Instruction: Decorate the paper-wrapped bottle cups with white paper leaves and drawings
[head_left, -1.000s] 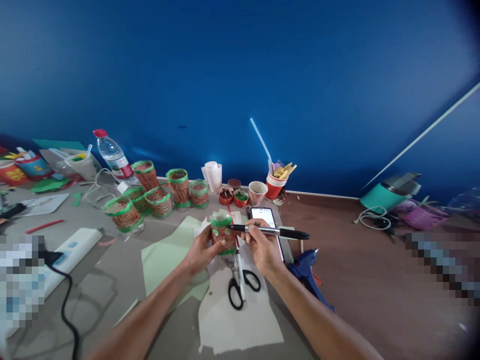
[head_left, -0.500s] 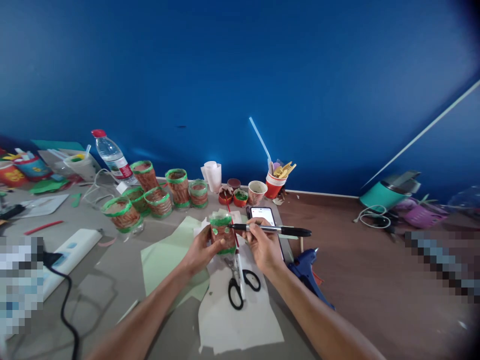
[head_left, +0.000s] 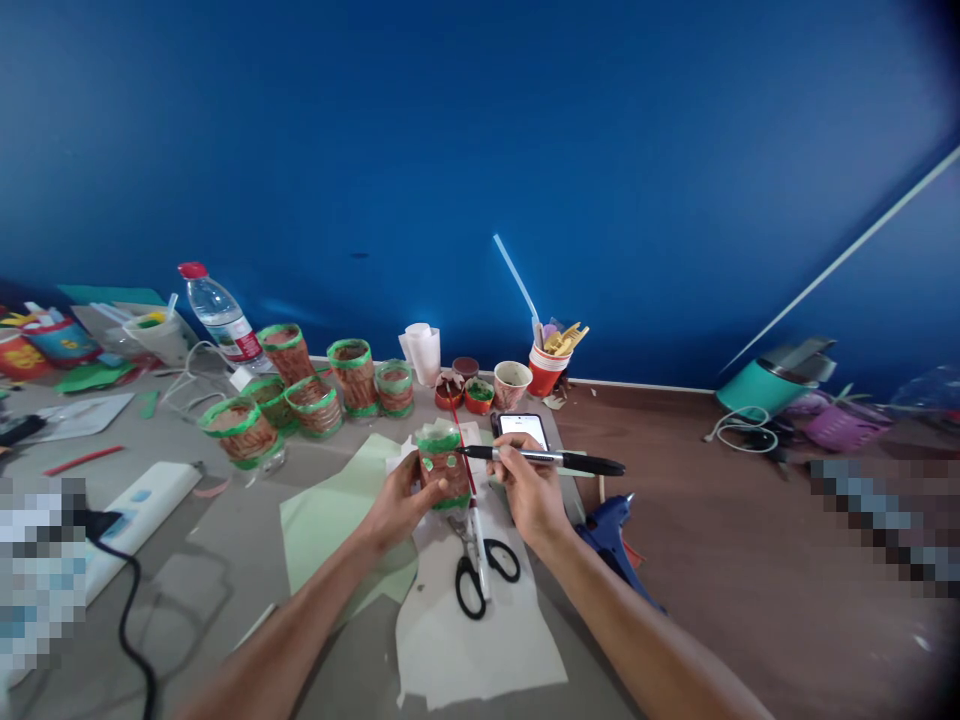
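Note:
My left hand (head_left: 401, 503) is wrapped round a small painted cup (head_left: 444, 478), brown with green bands at its rim and base and two pale green spots on its side. In my right hand (head_left: 529, 497) is a black marker pen (head_left: 581, 462), held level. Its tip points left at the cup's upper side; whether it touches cannot be made out. Below the cup, black-handled scissors (head_left: 470, 588) lie on a piece of white paper (head_left: 480, 660), beside a thin white-and-red paintbrush (head_left: 478, 545). Behind my right hand lies a phone (head_left: 523, 428) with its screen lit.
Several painted cups (head_left: 355, 380) stand back left near a water bottle (head_left: 229, 325). Green paper (head_left: 330, 520) lies left of the white sheet. Small paint pots (head_left: 478, 394) and a red cup of cutlery (head_left: 547, 372) line the blue wall. A blue glue gun (head_left: 611, 535) lies right.
The pen and the cup keep nearly the same place in my hands. The whole view has shifted very slightly.

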